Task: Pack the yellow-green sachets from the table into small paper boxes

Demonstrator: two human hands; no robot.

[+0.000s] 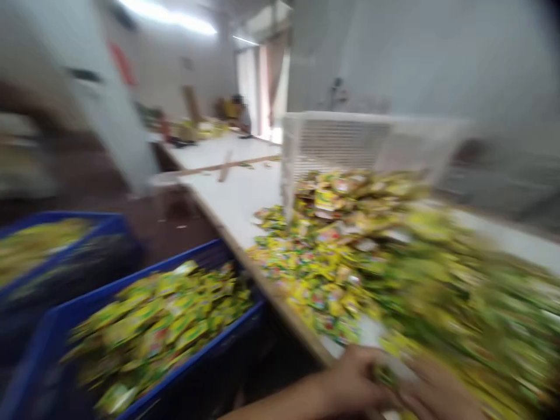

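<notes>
Small yellow-and-green packets (324,280) lie in a big loose heap over the white table, and the right part of the heap is smeared by motion. At the near edge of the heap, low in the view, my left hand (356,379) has its fingers curled round what looks like a small packet (385,374). My right hand (441,388) is close beside it, blurred, with its fingertips near the same packet. Whether the right fingers grip anything is not clear.
A blue crate (153,271) full of similar packets stands below the table edge on the left, with another blue crate (83,216) beyond it. A white plastic crate (341,140) lies tipped on the table, packets at its mouth. A person (244,116) is far back. A white stool (168,179) stands by the table.
</notes>
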